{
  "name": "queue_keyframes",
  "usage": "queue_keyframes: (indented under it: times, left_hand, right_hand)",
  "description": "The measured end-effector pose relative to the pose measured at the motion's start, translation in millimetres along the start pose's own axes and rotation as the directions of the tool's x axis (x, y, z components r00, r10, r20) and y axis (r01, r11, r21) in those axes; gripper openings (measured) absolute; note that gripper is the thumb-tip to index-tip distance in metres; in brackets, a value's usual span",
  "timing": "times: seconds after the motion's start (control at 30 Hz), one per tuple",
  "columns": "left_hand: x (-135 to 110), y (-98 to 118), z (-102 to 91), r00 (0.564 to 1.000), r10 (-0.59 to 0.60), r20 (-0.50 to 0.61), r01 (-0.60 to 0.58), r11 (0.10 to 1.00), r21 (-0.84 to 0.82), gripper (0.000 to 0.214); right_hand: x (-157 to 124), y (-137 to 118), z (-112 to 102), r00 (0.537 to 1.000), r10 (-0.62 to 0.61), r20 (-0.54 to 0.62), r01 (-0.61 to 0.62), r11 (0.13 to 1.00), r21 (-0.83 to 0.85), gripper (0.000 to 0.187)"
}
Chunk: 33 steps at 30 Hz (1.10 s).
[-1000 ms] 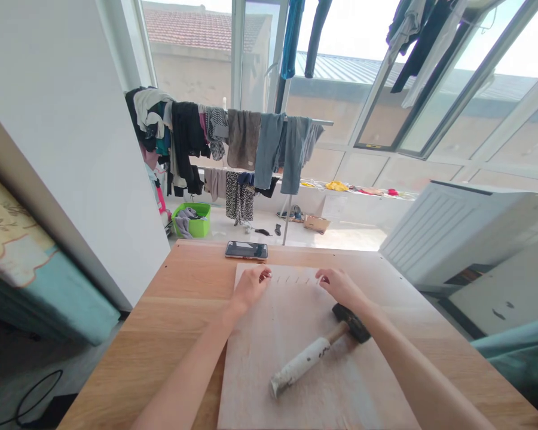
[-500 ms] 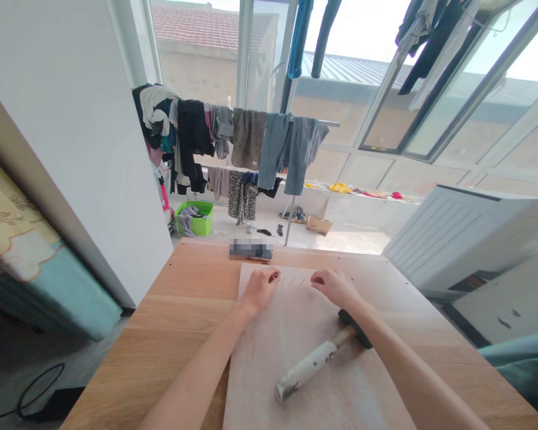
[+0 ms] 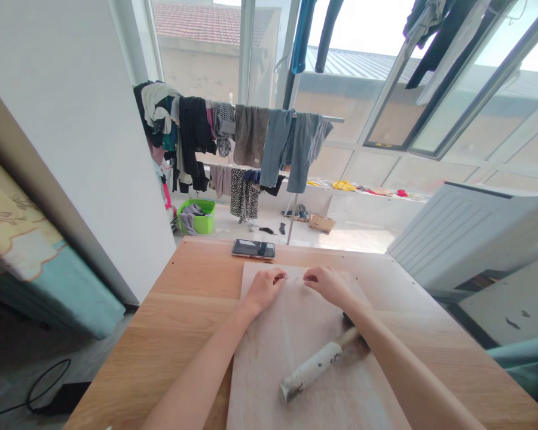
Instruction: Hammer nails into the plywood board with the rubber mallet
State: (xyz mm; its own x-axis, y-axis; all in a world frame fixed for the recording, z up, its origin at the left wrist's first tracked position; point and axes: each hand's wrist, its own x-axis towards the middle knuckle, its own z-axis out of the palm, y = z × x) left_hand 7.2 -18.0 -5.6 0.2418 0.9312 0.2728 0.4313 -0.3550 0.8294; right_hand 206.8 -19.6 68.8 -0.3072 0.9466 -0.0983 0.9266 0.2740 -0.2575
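Observation:
My left hand (image 3: 265, 288) is at the far end of a pale wooden board (image 3: 269, 364), thumb and forefinger pinched together. Close by on the right, my right hand (image 3: 327, 284) also has its fingertips together, low over the board. Whatever either pinch holds is too small to make out. In the narrow gap between them lie thin, short dark pieces (image 3: 296, 279) that look like nails. A hammer (image 3: 311, 368) with a white-wrapped handle rests on the board, its dark head partly hidden under my right forearm.
The board lies on a wooden table (image 3: 183, 322). A phone (image 3: 253, 248) lies beyond the board near the table's far edge. Behind stand a drying rack with clothes (image 3: 251, 137) and a green basket (image 3: 204, 222). A white cabinet-like unit (image 3: 466, 239) is at the right.
My hands have come closer together, the left shifting right and the right shifting slightly left. Fewer of the thin pieces show between them. The hammer stays on the board.

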Motion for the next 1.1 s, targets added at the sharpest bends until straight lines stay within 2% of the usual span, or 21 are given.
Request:
queue_keyframes:
  times: [0.2, 0.4, 0.83, 1.1]
  left_hand:
    - [1, -5, 2.1, 1.000, 0.004, 0.012, -0.004, 0.999, -0.040, 0.021]
    - [0, -2, 1.3, 0.999, 0.042, -0.006, -0.042, 0.999, -0.005, 0.020]
    - [0, -4, 1.7, 1.000, 0.012, -0.012, -0.012, 1.000, -0.001, 0.022]
    - [0, 8, -2.4, 0.998, -0.015, 0.066, 0.013, 0.999, 0.030, 0.025]
  right_hand:
    - [5, 1, 4, 0.998, -0.027, -0.052, 0.029, 0.999, 0.034, 0.021]
    - [16, -6, 17, 0.995, -0.094, -0.038, 0.097, 0.993, 0.071, 0.023]
    - [26, -18, 38, 0.991, -0.110, -0.079, 0.119, 0.986, 0.119, 0.025]
    - [14, -21, 27, 0.987, -0.117, -0.107, 0.139, 0.962, 0.233, 0.024]
